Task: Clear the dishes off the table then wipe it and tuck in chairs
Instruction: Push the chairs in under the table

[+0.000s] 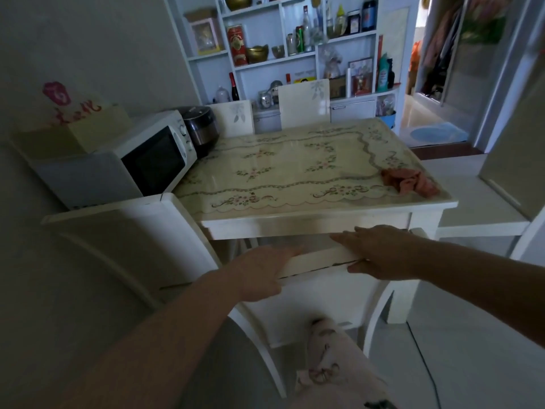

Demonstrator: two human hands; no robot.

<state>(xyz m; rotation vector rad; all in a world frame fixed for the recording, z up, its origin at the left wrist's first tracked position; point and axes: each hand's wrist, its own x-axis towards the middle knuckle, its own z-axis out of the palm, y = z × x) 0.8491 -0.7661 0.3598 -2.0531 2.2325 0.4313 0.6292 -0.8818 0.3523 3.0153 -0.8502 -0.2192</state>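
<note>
Cream floral tabletop (295,160), salmon-pink cloth (408,182), white chair (318,258), white microwave (159,152).

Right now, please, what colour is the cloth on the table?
The cloth is salmon pink; head view.

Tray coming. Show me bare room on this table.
The table is bare in the middle, from the microwave and rice cooker at left to the pink cloth at the near right corner; those ends are crowded. The left hand and right hand grip the chair back.
</note>
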